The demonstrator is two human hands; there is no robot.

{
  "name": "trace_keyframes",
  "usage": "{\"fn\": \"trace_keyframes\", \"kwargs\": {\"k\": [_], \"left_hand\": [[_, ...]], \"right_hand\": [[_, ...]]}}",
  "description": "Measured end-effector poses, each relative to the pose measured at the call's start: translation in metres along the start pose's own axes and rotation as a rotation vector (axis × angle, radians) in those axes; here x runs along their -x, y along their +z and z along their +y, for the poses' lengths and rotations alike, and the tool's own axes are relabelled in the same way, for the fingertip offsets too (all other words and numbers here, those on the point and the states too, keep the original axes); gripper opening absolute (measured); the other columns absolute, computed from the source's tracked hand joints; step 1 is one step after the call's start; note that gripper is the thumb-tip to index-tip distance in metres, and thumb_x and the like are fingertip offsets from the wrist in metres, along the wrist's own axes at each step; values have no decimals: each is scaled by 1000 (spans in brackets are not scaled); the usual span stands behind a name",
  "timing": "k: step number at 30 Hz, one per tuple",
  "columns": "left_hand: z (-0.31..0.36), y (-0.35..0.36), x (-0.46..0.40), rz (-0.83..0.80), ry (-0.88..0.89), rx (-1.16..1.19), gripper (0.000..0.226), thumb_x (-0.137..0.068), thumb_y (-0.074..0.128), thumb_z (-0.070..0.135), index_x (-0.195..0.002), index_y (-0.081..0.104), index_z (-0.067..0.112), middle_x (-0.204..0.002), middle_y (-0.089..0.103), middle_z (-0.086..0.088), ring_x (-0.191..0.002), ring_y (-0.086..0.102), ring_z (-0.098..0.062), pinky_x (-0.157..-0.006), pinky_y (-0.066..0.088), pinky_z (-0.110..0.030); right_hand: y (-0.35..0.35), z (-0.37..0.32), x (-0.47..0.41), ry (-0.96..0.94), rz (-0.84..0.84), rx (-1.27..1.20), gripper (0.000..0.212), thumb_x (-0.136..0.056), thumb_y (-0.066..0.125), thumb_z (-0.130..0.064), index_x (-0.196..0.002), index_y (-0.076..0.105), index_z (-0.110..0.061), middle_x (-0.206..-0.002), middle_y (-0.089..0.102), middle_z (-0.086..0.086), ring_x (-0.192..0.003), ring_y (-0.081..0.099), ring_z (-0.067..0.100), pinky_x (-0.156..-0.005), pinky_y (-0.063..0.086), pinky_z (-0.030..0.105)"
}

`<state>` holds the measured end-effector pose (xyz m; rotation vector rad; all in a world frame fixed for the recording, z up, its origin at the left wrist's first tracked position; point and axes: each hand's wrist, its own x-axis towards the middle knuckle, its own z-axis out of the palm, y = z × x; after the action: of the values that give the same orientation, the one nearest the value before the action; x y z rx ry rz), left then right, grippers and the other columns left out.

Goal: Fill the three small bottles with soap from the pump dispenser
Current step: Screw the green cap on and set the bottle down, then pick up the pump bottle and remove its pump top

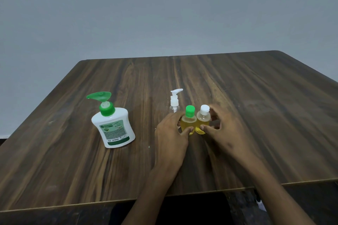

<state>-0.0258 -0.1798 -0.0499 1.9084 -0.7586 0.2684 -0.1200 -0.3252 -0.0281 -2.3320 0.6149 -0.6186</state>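
A white soap dispenser (114,127) with a green pump head stands on the left of the wooden table (256,115). Near the middle, two small bottles of yellow soap stand side by side and touch: one with a green cap (189,120), one with a white cap (203,119). My left hand (172,139) wraps the green-capped bottle, thumb on its front. My right hand (222,131) wraps the white-capped bottle, thumb on its front. Just behind them stands a small clear bottle (174,105) with a white pump top, its lower part hidden by my left hand.
The table's near edge (182,195) runs below my forearms. A plain grey wall (164,14) rises behind the table's far edge.
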Motion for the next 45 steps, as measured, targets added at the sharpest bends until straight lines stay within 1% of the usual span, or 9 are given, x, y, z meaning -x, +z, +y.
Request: {"fn": "trace_keyframes", "kwargs": {"k": [4,7,18,22,26,30,35,38,45], "left_hand": [[-5,3,-9,15,-42,-4,43,-78,95,11,-119,79,12,-110,79,-1,-95,69,-12,-90,58,-30],[-11,5,-12,29,-49,-5,44,-76,96,10,-116,79,14,-107,79,0,-92,71,-14,-88,60,-38],[-14,3,-12,0,-49,26,50,-78,96,14,-124,77,16,-111,78,3,-88,67,-3,-89,61,-33],[-15,-1,-12,-21,-53,78,57,-71,97,7,-124,77,16,-107,74,9,-87,65,4,-84,60,-26],[-19,-19,-16,-14,-35,72,65,-69,93,-3,-128,73,15,-108,74,6,-92,69,-8,-82,57,-22],[-21,-30,-38,76,-71,61,49,-79,82,-4,-121,73,20,-103,70,7,-86,66,-9,-79,58,-30],[-25,-11,-68,28,-187,-78,27,-96,77,31,-116,68,16,-107,64,0,-91,64,-20,-80,46,-37],[-26,1,-83,-77,-267,-185,48,-90,74,58,-106,64,13,-106,66,-6,-96,64,-27,-80,48,-39],[-33,13,-92,-143,-277,-294,34,-101,70,36,-81,53,13,-98,69,-21,-93,66,-39,-67,30,-35]], "right_hand": [[4,-2,-3,-6,12,-22,55,-86,83,-22,-136,59,-27,-115,61,-15,-90,59,-1,-74,45,12],[7,-4,-8,-16,-5,-6,50,-86,81,-20,-132,61,-26,-112,62,-15,-87,56,-6,-67,40,6],[4,-2,-12,-45,-26,-45,53,-85,82,-17,-132,61,-25,-109,59,-21,-93,55,-10,-68,39,2],[5,2,-9,-38,-33,-130,58,-83,83,-12,-134,59,-26,-113,60,-19,-104,61,-1,-73,45,6],[-1,10,1,-21,-51,-222,57,-85,81,-9,-134,58,-29,-123,62,-18,-112,57,-5,-76,49,5],[-2,26,11,6,-17,-280,57,-83,82,-5,-132,62,-25,-125,68,-11,-112,61,-1,-77,49,9],[1,33,22,27,48,-292,56,-83,83,-6,-130,63,-27,-123,68,-11,-111,64,1,-77,51,9],[1,33,29,37,131,-310,54,-82,83,-2,-126,66,-27,-117,70,-12,-108,65,-1,-77,51,9],[1,34,36,73,179,-294,49,-84,81,-4,-121,68,-33,-115,71,-17,-105,65,-6,-78,53,12]]}}
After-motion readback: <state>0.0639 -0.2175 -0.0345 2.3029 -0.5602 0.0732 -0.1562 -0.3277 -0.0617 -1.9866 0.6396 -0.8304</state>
